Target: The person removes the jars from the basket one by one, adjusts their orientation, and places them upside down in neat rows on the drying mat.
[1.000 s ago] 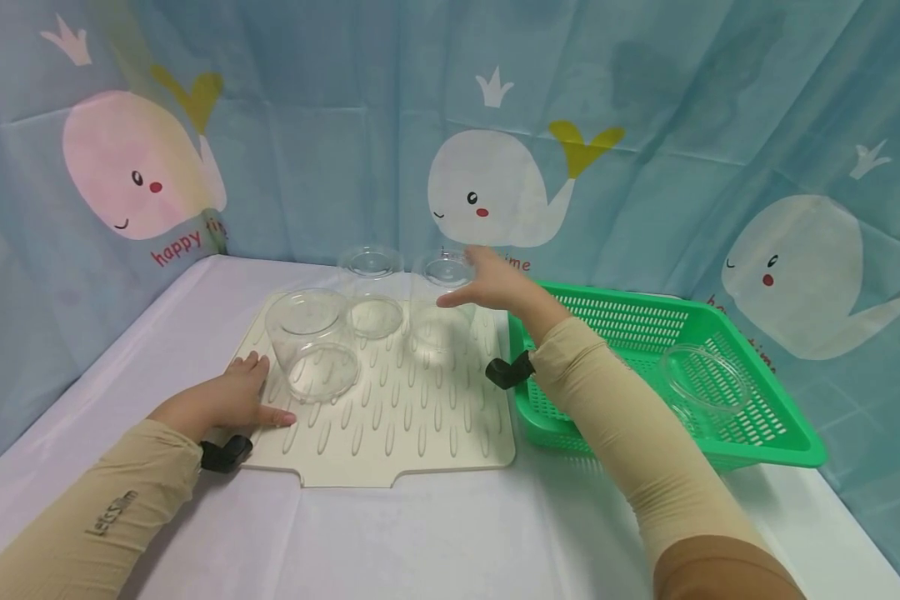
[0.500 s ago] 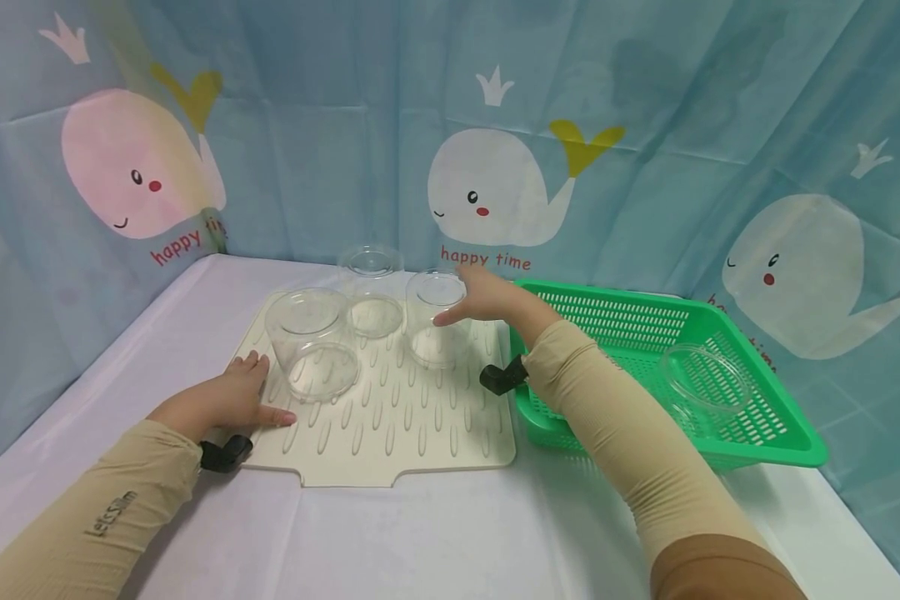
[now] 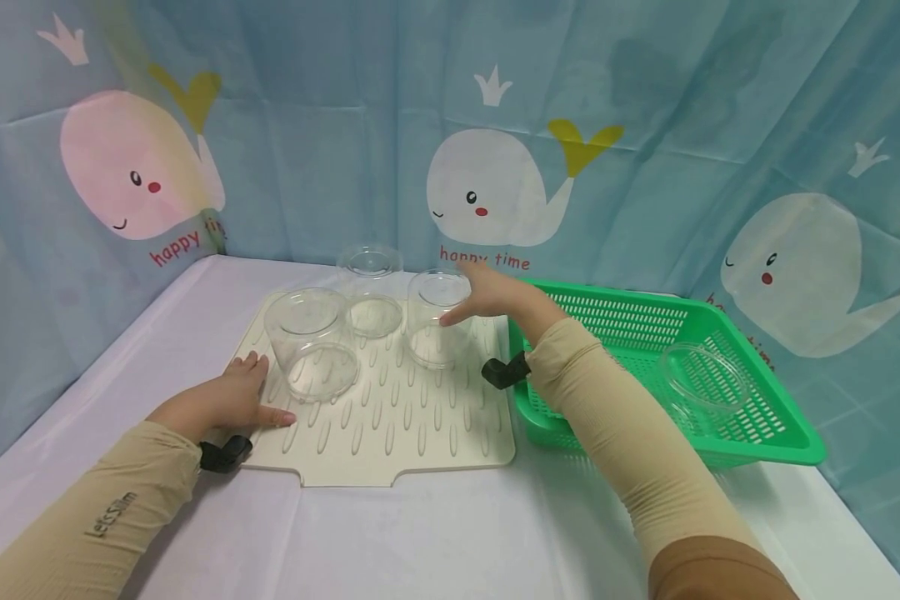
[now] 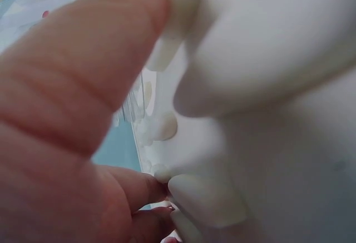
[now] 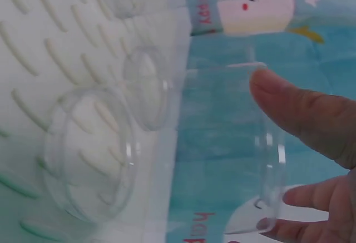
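In the head view my right hand (image 3: 498, 293) spans the upper end of a clear plastic container (image 3: 429, 310) that stands upright on a cream ridged drying mat (image 3: 438, 437). Seen from the right wrist, the thumb (image 5: 303, 107) and fingertips meet opposite sides of the container's rim. My left hand (image 3: 228, 398) lies with spread fingers on the mat's left edge, its thumb over the ridges. Another clear container (image 3: 311, 333) stands just beyond that hand. A third clear container (image 3: 372, 287) is at the back of the mat. Part of the right fingers is hidden in the head view.
A green plastic basket (image 3: 776, 433) sits right of the mat, with a clear round container (image 3: 705, 379) in it. Behind the white-covered table (image 3: 450, 542) hangs a blue whale-print curtain (image 3: 330, 167). The right forearm crosses over the basket.
My right hand has brought its container down and toward me onto the mat, then shifted only slightly. My left hand and the other containers have stayed put.
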Action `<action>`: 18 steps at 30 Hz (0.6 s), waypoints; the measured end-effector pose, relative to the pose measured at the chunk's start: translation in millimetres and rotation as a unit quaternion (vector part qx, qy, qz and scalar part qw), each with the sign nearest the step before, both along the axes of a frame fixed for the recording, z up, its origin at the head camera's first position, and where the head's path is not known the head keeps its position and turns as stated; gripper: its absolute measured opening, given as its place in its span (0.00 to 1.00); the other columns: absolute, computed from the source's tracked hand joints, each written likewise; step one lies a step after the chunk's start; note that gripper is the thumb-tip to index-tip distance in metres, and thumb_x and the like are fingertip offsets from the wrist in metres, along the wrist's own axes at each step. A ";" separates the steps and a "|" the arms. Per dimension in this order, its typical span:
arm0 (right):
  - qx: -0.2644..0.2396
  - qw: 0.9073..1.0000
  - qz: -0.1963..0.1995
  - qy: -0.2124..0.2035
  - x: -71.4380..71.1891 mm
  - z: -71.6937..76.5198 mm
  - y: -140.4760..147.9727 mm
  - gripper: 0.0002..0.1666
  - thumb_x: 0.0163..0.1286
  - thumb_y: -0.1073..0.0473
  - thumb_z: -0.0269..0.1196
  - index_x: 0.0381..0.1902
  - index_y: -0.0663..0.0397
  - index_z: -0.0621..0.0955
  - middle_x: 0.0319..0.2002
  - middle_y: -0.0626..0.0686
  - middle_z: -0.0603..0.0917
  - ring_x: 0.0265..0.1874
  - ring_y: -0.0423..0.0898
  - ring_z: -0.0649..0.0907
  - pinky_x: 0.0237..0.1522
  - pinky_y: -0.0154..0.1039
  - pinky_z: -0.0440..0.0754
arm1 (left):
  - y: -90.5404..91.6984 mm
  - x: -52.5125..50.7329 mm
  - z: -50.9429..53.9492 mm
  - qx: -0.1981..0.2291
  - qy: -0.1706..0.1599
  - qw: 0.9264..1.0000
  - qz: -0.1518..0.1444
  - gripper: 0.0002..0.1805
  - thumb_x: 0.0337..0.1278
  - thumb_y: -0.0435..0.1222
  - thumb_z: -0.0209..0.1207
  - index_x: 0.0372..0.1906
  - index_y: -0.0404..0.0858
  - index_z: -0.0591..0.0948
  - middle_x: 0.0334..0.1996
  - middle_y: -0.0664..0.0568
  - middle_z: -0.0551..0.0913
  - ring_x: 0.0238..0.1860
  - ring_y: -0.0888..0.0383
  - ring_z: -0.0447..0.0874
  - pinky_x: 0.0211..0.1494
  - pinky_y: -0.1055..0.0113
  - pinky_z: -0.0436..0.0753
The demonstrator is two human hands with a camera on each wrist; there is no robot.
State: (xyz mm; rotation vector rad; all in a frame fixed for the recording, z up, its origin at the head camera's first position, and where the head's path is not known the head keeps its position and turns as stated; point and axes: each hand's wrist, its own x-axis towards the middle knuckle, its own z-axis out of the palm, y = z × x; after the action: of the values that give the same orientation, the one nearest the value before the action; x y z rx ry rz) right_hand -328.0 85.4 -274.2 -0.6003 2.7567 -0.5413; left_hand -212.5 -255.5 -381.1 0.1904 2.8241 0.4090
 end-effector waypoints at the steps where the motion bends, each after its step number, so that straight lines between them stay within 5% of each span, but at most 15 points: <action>1: 0.000 1.000 0.003 0.003 0.7 2.7 1.5 0.62 0.48 0.41 0.70 0.72 0.47 0.49 0.71 0.52 0.50 0.70 0.49 0.50 0.66 0.48 0.56 | 0.0 0.2 -0.3 0.000 0.002 1.000 0.000 0.70 0.31 0.65 0.63 0.60 0.11 0.47 0.60 0.14 0.42 0.60 0.20 0.38 0.61 0.34 0.48; 18: -0.043 0.998 0.021 0.046 36.3 52.6 54.4 0.52 0.52 0.39 0.67 0.70 0.40 0.55 0.67 0.49 0.58 0.63 0.48 0.64 0.58 0.48 0.69 | -1.5 -1.2 -0.9 0.002 -0.008 1.000 0.002 0.72 0.29 0.68 0.61 0.61 0.11 0.46 0.60 0.14 0.40 0.60 0.20 0.36 0.61 0.34 0.46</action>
State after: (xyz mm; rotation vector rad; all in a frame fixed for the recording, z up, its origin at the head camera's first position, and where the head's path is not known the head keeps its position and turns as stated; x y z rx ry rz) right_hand -291.7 139.8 -221.6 -0.7178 2.8114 -0.6413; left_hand -213.7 -256.9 -382.0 0.1822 2.8095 0.4146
